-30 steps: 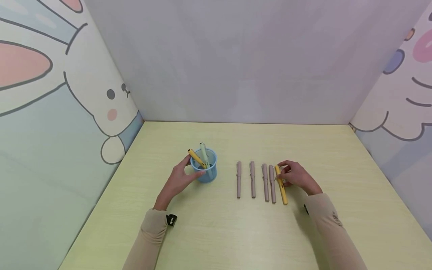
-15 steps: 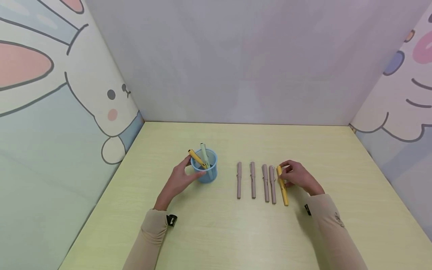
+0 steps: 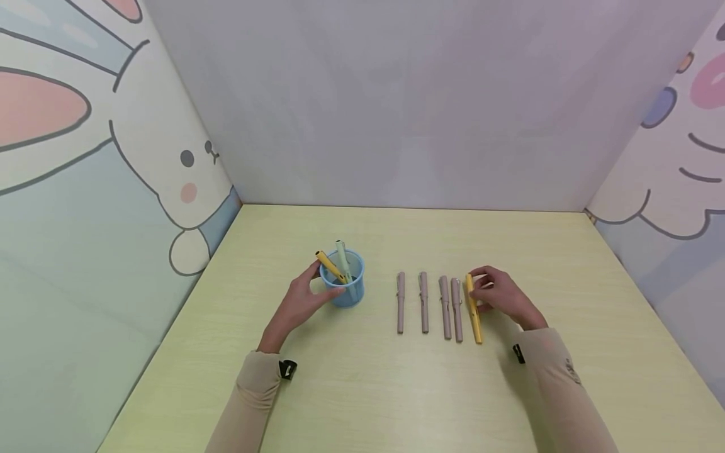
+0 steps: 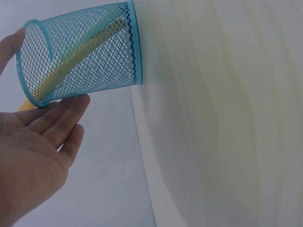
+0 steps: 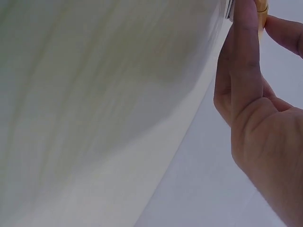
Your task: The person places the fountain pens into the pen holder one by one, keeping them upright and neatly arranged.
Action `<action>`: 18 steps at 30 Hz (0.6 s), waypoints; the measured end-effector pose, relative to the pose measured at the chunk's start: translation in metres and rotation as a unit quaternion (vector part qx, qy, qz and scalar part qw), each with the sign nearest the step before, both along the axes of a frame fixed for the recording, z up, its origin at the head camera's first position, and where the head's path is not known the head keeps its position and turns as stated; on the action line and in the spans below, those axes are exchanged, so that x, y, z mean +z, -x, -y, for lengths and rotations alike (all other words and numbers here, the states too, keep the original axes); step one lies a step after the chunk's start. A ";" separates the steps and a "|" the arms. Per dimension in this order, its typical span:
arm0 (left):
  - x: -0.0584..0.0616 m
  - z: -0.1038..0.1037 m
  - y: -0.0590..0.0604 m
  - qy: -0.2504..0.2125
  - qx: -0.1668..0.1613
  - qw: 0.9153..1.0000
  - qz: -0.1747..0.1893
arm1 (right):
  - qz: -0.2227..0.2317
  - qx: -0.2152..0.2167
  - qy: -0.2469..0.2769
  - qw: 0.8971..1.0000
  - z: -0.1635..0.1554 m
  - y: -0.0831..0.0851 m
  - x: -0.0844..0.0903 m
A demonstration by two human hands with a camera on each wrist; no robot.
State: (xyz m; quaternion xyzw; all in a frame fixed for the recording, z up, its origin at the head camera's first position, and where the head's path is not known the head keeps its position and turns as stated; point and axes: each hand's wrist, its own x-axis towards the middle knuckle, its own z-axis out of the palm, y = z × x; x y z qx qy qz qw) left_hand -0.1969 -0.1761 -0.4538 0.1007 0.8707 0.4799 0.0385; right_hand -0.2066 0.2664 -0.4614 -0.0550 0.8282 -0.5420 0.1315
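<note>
A blue mesh cup [image 3: 343, 284] stands on the table and holds a yellow pen [image 3: 330, 266] and a pale green pen [image 3: 342, 256]. My left hand [image 3: 303, 302] cups its left side with thumb and fingers; in the left wrist view the fingers [image 4: 66, 113] touch the cup's rim [image 4: 33, 61]. To the right lie several taupe pens [image 3: 423, 302] in a row. At the row's right end my right hand [image 3: 498, 297] pinches a yellow pen [image 3: 473, 308] lying on the table; the right wrist view shows my fingertips [image 5: 246, 19] on its yellow end [image 5: 262, 6].
The pale yellow-green table [image 3: 396, 390] is boxed in by a plain back wall [image 3: 396, 113] and cartoon-printed side walls [image 3: 85, 189]. Both beige sleeves [image 3: 255, 390] reach in from the front edge.
The right hand with the yellow pen has shifted slightly right and back, straightening the pen beside the taupe row. The left hand and cup have not moved.
</note>
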 end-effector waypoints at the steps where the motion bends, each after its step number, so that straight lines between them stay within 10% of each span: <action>1: 0.000 0.000 0.000 0.000 -0.001 1.000 -0.001 | -0.006 0.001 0.004 1.000 0.000 0.000 0.000; 18: 0.002 0.000 -0.002 -0.005 -0.002 1.000 0.003 | -0.068 -0.021 0.039 0.997 0.002 0.003 0.003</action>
